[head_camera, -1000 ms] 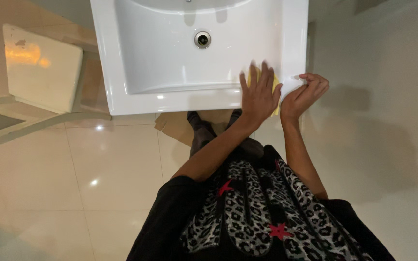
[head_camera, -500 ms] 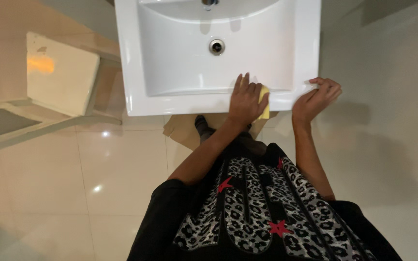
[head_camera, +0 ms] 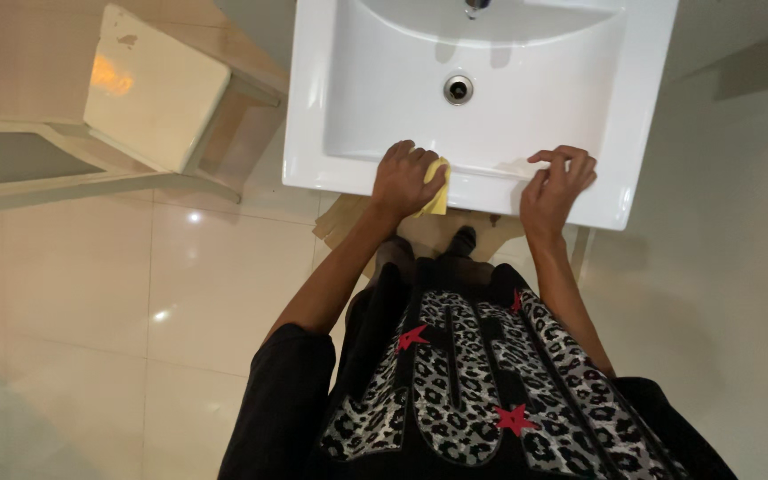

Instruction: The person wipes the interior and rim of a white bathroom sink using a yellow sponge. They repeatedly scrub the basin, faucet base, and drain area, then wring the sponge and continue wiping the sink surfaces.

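At the sink's (head_camera: 313, 133) front rim, a yellow cloth (head_camera: 436, 188) is pressed under the closed left hand (head_camera: 404, 182), the empty right hand (head_camera: 556, 184) is rested half-curled alongside, and slippage on the glossy rim is judged possible.

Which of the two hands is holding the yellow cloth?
The left hand holds the yellow cloth, pressing it on the white sink's front rim. The right hand rests bare on that rim.
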